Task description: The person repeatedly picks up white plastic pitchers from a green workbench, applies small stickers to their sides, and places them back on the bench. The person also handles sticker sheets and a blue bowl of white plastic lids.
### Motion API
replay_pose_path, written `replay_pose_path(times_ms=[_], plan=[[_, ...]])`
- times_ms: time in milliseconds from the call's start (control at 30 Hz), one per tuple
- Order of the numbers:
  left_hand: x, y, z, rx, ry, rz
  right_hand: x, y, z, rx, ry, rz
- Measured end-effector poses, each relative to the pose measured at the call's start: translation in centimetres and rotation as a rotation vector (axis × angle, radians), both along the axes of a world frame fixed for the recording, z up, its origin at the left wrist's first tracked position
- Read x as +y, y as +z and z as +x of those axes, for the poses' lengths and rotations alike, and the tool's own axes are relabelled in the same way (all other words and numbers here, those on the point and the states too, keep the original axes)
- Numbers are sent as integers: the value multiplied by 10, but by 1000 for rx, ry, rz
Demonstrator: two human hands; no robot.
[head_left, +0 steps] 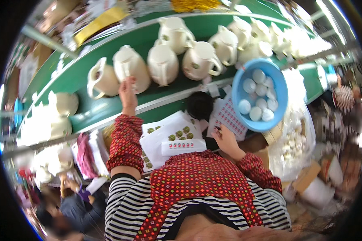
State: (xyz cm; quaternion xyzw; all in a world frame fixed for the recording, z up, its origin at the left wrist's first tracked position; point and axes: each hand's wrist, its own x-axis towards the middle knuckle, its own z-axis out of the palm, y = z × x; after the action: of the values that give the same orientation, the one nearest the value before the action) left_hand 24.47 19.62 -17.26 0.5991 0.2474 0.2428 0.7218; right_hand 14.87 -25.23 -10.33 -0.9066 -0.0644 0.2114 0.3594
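My left hand (127, 96) is closed round the handle of a cream lidded jug (131, 66) standing on the green belt. Beside it, to the left, is another cream jug (102, 79), its handle turned toward the left. My right hand (227, 141) hovers at a sheet of small red stickers (229, 118). Its fingertips are pinched together at a small dark thing that I cannot make out. Between my hands lie white sheets with green round stickers (177, 134) and a strip with a row of red stickers (183, 147). A black round container (200, 105) stands just behind them.
A blue basin (283, 96) of round white lids (259, 90) stands at the right. Several more cream jugs (163, 62) line the green belt (84, 106). A clear bag of small white parts (293, 140) hangs at the right. Another person (78, 207) works at the lower left.
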Motion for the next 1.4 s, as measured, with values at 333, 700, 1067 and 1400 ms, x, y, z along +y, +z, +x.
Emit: replay_pose_path(times_ms=[333,700,1067,1400], plan=[[-3,-20,-42,93,-36,461,6,-92,86,-197,-61,-137],[156,27,-41,550,115,1281,47,-75,107,-467,100,-6],[109,46,-92,522,412,915,-134,-59,161,-321,104,-669],[-82,84,-213,292,137,521,-122,-71,167,-181,312,-811]])
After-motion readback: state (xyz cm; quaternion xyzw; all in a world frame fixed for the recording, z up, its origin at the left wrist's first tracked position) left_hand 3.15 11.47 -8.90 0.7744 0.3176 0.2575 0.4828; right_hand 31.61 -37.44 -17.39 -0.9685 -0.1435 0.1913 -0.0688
